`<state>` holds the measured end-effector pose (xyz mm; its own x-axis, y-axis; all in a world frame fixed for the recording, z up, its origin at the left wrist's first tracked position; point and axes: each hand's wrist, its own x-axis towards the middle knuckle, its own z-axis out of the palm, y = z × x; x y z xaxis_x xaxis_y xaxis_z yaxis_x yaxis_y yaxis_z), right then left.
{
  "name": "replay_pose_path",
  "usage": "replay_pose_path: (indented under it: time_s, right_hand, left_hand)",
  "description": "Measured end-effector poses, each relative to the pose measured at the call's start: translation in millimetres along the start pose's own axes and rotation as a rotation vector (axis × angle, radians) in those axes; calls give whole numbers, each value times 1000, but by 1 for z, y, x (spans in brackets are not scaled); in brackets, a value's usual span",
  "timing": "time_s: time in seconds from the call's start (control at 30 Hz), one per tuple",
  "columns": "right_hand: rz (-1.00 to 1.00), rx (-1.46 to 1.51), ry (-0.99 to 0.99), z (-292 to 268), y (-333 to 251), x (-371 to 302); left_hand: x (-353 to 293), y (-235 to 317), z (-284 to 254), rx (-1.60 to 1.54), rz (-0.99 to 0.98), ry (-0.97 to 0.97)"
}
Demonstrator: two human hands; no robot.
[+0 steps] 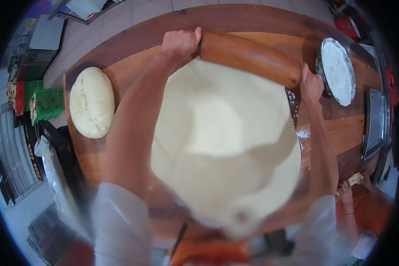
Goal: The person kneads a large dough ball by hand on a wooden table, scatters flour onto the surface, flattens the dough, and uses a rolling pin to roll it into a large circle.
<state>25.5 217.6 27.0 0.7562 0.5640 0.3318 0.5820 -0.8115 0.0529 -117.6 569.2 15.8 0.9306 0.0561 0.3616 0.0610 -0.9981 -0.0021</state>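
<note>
A wide, pale sheet of dough covers the middle of the wooden table and reaches its near edge. Across its far edge lies a thick wooden rolling pin, slanting down to the right. My left hand is closed at the pin's left end, thumb toward the wood. At the right end my right hand grips it with curled fingers. Both arms stretch forward over the dough. The pin's handles are hidden inside my hands.
A plump lump of dough rests at the table's left. A round pan of flour stands at the right, beyond it a metal tray. Loose flour dusts the wood. At lower right, another person's hands hold a piece of dough.
</note>
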Motion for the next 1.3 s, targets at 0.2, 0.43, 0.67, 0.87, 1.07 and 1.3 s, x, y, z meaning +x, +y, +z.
replay_pose_path:
  time_s: [0.2, 0.43, 0.67, 0.87, 1.07, 1.3]
  right_hand:
    - [-34, 257, 3, -64, -73, -165]
    - [24, 346, -229, -123, -121, -314]
    - [30, 190, -490, -186, -156, -408]
    - [176, 540, -479, -217, -125, -446]
    - [151, 197, -275, -128, 11, -355]
    - [159, 21, 16, -55, 83, -196]
  left_hand:
    - [-180, 31, -62, -195, -39, 153]
    - [-347, 73, -135, -306, -126, -173]
    - [-446, 109, -200, -301, -205, -465]
    - [-451, 134, -232, -284, -150, -869]
    - [-239, 178, -92, -378, 43, -94]
    - [-54, 152, -7, -268, 133, 54]
